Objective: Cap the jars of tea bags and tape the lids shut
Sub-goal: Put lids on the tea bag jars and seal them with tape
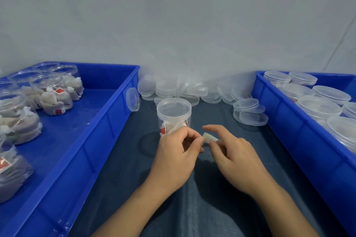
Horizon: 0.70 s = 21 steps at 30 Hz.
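- A person's two bare forearms reach up from the bottom edge over a dark blue cloth (123, 175) spread across the work surface.
- The left hand (173, 158) has its fingers curled, thumb and fingertips pinching one end of a small pale strip of tape (210, 137); the right hand (234, 155) pinches the other end between thumb and a lower finger, its index finger stretched out straight above the strip.
- Just behind the left hand's knuckles stands a clear plastic jar (174, 119) of tea bags, upright on the cloth with its clear lid (174, 108) already on top; a red tag shows through the wall. The tape is held just right of the jar, whether touching it cannot be told.
- To the left, a blue crate (107, 121) holds open jars of tea bags (52, 96), uncapped, gathered along its left and far-left side.
- To the right, a second blue crate (285, 121) holds capped jars (317, 107), their lids showing in rows.
- One loose lid (133, 99) leans on edge against the left crate's outer wall.
- Farther back, a heap of spare lids (185, 90) lies against the pale wall (192, 25), with a small stack (248, 111) near the right crate.
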Each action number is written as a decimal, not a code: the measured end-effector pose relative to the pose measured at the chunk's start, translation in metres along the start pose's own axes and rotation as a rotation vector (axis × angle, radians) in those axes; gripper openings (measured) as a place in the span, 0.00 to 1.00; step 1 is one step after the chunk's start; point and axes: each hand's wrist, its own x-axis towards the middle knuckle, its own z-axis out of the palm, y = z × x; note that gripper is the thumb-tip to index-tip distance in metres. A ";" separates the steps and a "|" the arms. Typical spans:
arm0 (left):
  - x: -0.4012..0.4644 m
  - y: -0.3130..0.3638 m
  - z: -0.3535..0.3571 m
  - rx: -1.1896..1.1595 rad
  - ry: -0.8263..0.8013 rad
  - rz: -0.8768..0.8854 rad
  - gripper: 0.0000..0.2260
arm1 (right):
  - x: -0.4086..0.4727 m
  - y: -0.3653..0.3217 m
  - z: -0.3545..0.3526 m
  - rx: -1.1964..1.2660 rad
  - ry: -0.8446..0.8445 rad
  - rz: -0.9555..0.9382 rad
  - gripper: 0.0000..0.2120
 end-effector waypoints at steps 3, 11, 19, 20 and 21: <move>0.000 0.000 -0.001 0.046 0.004 0.032 0.07 | 0.001 -0.001 0.002 -0.123 0.027 0.014 0.17; -0.002 0.002 -0.005 0.111 0.153 0.132 0.04 | 0.005 -0.005 0.001 -0.136 0.121 -0.004 0.17; -0.007 0.001 -0.003 0.317 0.540 0.248 0.04 | 0.016 -0.029 -0.009 -0.324 0.302 -0.252 0.16; -0.006 -0.001 -0.001 0.311 0.579 0.199 0.04 | 0.020 -0.033 -0.011 -0.365 0.311 -0.275 0.17; -0.006 -0.004 0.000 0.295 0.607 0.150 0.05 | 0.024 -0.036 -0.013 -0.395 0.307 -0.289 0.17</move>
